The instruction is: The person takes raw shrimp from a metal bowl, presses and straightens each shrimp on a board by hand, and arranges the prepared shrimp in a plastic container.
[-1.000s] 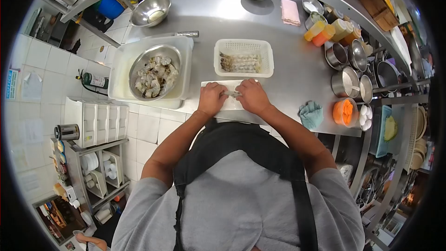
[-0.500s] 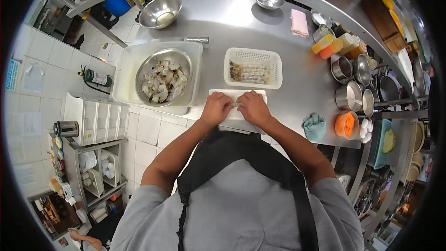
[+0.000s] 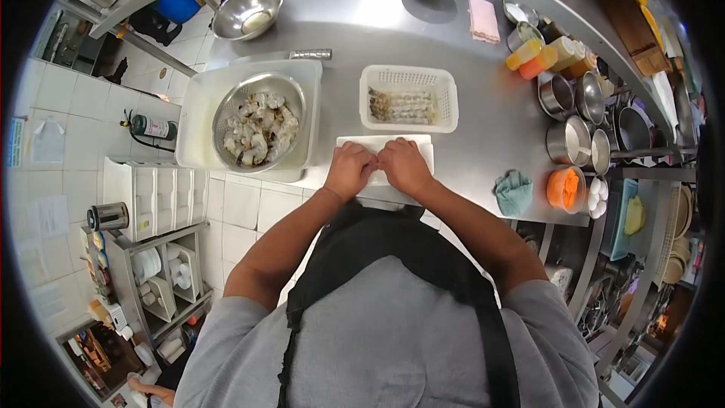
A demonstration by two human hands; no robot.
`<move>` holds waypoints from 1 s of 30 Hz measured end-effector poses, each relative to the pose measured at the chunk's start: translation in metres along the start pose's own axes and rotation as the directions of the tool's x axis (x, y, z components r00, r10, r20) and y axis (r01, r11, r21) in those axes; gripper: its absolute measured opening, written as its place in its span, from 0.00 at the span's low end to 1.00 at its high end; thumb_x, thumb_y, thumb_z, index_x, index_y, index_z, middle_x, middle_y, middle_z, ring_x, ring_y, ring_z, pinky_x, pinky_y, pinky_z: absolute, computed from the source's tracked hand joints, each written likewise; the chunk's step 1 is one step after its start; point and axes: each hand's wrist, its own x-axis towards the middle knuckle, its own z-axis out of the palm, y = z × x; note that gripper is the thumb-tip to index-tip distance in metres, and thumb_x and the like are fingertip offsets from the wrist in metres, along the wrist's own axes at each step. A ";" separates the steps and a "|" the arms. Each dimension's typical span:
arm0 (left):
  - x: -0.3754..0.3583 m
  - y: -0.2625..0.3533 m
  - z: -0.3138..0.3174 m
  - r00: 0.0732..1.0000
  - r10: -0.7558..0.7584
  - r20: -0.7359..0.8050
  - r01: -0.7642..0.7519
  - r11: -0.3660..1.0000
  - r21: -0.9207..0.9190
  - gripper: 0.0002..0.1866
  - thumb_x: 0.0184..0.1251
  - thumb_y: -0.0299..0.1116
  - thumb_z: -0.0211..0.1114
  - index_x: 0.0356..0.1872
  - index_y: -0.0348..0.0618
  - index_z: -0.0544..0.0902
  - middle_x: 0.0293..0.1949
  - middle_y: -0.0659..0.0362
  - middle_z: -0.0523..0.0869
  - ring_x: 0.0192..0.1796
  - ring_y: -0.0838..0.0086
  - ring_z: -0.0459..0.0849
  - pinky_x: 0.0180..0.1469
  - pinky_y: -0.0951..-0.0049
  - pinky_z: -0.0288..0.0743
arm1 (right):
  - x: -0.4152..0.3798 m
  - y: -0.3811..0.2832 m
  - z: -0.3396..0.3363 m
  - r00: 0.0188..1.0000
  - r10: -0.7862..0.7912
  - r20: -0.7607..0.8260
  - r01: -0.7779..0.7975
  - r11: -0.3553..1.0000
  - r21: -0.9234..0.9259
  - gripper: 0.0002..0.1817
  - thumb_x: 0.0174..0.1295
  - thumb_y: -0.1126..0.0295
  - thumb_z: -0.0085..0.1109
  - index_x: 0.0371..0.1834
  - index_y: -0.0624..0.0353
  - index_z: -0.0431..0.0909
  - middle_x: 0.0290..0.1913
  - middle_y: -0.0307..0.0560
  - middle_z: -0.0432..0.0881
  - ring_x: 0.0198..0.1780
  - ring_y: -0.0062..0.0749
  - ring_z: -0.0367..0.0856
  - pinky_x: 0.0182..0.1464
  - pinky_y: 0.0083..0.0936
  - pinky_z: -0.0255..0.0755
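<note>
Above a white board (image 3: 424, 149) at the near edge of a steel counter (image 3: 343, 26), I bring my left hand (image 3: 351, 169) and right hand (image 3: 404, 165) together, fingers curled and fingertips nearly meeting. My fingers hide whatever lies between them, so I cannot tell if either hand is pinching anything or how far each grip is open. Just beyond my hands, shrimp (image 3: 402, 106) lie side by side in a white basket (image 3: 445, 122). More shrimp sit in a metal colander (image 3: 226, 91) over a plastic tub (image 3: 192, 117), to the left of my hands.
</note>
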 end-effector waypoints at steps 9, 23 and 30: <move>0.002 0.003 -0.009 1.000 0.016 0.014 -0.017 0.998 0.055 0.05 0.64 0.32 0.79 0.40 0.51 0.93 0.43 0.62 0.89 0.57 0.59 0.85 0.58 0.51 0.74 | -0.001 -0.007 -0.009 0.996 0.024 0.081 -0.018 0.998 -0.064 0.05 0.66 0.66 0.72 0.41 0.53 0.90 0.46 0.45 0.86 0.57 0.47 0.83 0.61 0.48 0.71; -0.012 0.001 -0.013 0.998 0.021 -0.064 -0.012 0.991 0.133 0.04 0.67 0.32 0.76 0.41 0.52 0.91 0.43 0.63 0.88 0.57 0.61 0.84 0.62 0.51 0.67 | -0.001 -0.018 0.017 0.995 0.045 -0.092 -0.033 0.992 0.123 0.06 0.67 0.65 0.71 0.42 0.52 0.88 0.46 0.44 0.84 0.57 0.46 0.81 0.61 0.49 0.69; -0.010 0.001 -0.015 1.000 -0.011 0.012 0.008 0.973 0.231 0.04 0.66 0.30 0.74 0.40 0.52 0.90 0.44 0.64 0.90 0.57 0.60 0.85 0.59 0.50 0.67 | 0.012 -0.029 0.020 0.994 0.109 -0.025 -0.109 0.994 -0.001 0.04 0.63 0.69 0.68 0.37 0.53 0.90 0.43 0.45 0.87 0.54 0.47 0.84 0.59 0.49 0.70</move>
